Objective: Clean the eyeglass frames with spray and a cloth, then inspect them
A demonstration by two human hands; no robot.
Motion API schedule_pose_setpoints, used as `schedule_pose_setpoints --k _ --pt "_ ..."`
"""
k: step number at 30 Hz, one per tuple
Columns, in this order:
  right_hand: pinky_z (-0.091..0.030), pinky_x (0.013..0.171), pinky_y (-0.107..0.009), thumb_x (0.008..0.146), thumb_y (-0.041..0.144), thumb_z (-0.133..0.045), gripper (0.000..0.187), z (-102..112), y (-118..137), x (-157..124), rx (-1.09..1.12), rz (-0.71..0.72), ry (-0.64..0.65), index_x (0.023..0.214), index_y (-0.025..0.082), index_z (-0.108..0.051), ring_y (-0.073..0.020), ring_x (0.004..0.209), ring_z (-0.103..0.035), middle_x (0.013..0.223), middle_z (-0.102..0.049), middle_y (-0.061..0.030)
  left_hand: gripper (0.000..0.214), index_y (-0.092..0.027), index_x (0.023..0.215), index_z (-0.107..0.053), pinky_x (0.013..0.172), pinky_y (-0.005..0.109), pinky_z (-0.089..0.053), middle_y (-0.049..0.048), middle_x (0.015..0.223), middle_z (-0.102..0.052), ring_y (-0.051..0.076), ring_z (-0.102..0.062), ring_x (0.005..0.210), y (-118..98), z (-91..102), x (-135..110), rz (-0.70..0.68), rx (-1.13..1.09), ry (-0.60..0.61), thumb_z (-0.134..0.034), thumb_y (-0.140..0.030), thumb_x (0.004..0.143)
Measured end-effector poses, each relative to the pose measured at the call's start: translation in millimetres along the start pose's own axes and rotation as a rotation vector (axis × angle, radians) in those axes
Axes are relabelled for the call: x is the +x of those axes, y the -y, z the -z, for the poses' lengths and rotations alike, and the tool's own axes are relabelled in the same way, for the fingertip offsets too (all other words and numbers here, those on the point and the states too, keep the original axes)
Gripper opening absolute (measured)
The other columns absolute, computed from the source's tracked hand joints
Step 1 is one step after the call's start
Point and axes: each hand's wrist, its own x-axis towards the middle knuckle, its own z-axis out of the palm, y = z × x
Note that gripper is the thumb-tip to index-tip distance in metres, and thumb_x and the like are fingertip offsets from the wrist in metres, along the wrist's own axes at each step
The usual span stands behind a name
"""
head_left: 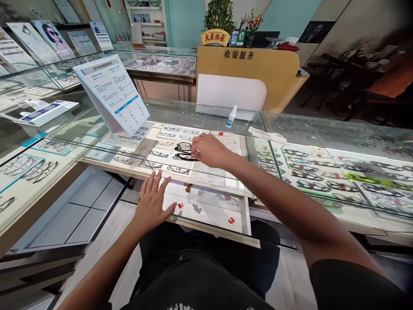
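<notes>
My right hand [209,150] reaches in over the display case, fingers closed on a pair of black-framed eyeglasses [183,147] near its fingertips. Part of that frame is hidden behind the fingers. Just below it are more dark glasses [185,157]. Rows of other frames lie on the white display board [151,160] around them. With fingers spread, my left hand [154,202] is at the front edge of the case, beside the pulled-out drawer [209,215]. In this drawer are red tags [231,220], a grey tag [197,209] and a clear plastic bag [227,199].
On the glass top stand a tilted sign [111,90], a small spray bottle [231,117] and a pale cloth [267,134]. More glasses [309,174] fill the case at right. A wooden counter [280,64] with a plant [218,15] stands beyond.
</notes>
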Motion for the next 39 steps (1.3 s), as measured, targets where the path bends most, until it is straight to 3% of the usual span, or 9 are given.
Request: schedule_pose_setpoints --k 5,12,21,25,28,32,34,36,39 --pt "-0.044 0.107 -0.046 0.108 0.020 -0.064 0.023 -25 -4 44 -0.096 -0.075 0.077 0.108 0.014 -0.086 -0.0373 0.130 -0.063 0.131 -0.080 -0.0176 0.080 -0.019 0.170 -0.047 0.139 0.065 -0.022 0.0214 0.189 -0.026 0.046 -0.020 0.176 -1 1.1 -2 0.015 0.004 0.015 -0.066 -0.056 0.102" --pt "-0.047 0.106 -0.046 0.108 0.027 -0.066 0.023 -50 -10 53 -0.073 -0.107 0.075 0.111 0.016 -0.087 -0.0366 0.127 -0.064 0.135 -0.078 -0.0178 0.077 -0.018 0.169 -0.050 0.138 0.067 -0.024 0.0219 0.189 -0.026 0.047 -0.021 0.176 -4 5.3 -1 0.037 0.008 0.057 -0.063 -0.057 0.103" --pt "-0.048 0.105 -0.048 0.111 0.034 -0.065 0.026 -52 -8 52 -0.005 -0.130 0.055 0.113 0.018 -0.086 -0.0389 0.129 -0.065 0.131 -0.080 -0.0178 0.072 -0.018 0.162 -0.060 0.137 0.069 -0.030 0.0222 0.184 -0.037 0.048 -0.028 0.173 -4 8.6 3 0.059 -0.053 0.128 -0.066 -0.055 0.100" --pt "-0.043 0.115 -0.052 0.113 0.042 -0.062 0.032 -40 -16 34 0.047 -0.110 -0.040 0.123 0.019 -0.083 -0.0392 0.137 -0.062 0.145 -0.075 -0.0162 0.064 -0.021 0.158 -0.063 0.134 0.068 -0.036 0.0202 0.182 -0.041 0.047 -0.032 0.172 4 12.8 6 0.024 -0.108 0.244 -0.064 -0.055 0.103" --pt "-0.044 0.112 -0.050 0.111 0.039 -0.061 0.026 -25 -49 8 0.109 -0.113 -0.293 0.115 0.020 -0.078 -0.0355 0.127 -0.065 0.136 -0.076 -0.0146 0.054 -0.023 0.150 -0.069 0.125 0.058 -0.049 0.0174 0.166 -0.062 0.041 -0.056 0.157 5 22.1 24 -0.091 -0.197 0.455 -0.060 -0.054 0.106" --pt "-0.044 0.097 -0.046 0.099 0.024 -0.064 0.006 -19 -132 -34 -0.026 -0.357 -0.561 0.097 0.021 -0.069 -0.0335 0.108 -0.063 0.109 -0.075 -0.0141 0.038 -0.025 0.131 -0.077 0.103 0.047 -0.058 0.0093 0.123 -0.084 0.034 -0.077 0.117 -15 16.6 74 -0.194 -0.284 0.713 -0.064 -0.047 0.102" --pt "-0.043 0.094 -0.046 0.092 0.019 -0.064 0.007 -27 -174 -55 -0.081 -0.475 -0.649 0.086 0.023 -0.064 -0.0314 0.100 -0.060 0.098 -0.073 -0.0130 0.027 -0.024 0.117 -0.080 0.101 0.048 -0.058 0.0089 0.113 -0.084 0.035 -0.077 0.110 -34 -3.2 105 -0.163 -0.377 0.757 -0.066 -0.040 0.100" --pt "-0.041 0.092 -0.046 0.092 0.018 -0.061 0.014 -40 -206 -73 -0.113 -0.586 -0.722 0.078 0.024 -0.060 -0.0296 0.095 -0.058 0.092 -0.072 -0.0122 0.012 -0.020 0.099 -0.080 0.114 0.055 -0.052 0.0127 0.111 -0.082 0.039 -0.073 0.120 -53 -31.5 135 -0.051 -0.590 0.690 -0.076 -0.029 0.092" --pt "-0.040 0.091 -0.045 0.098 0.025 -0.057 0.026 -61 -234 -90 -0.104 -0.703 -0.735 0.072 0.025 -0.055 -0.0282 0.092 -0.057 0.087 -0.071 -0.0116 0.021 -0.016 0.113 -0.079 0.125 0.060 -0.047 0.0165 0.135 -0.075 0.040 -0.064 0.139 -75 -75.2 179 0.018 -0.751 0.627 -0.079 -0.031 0.097"
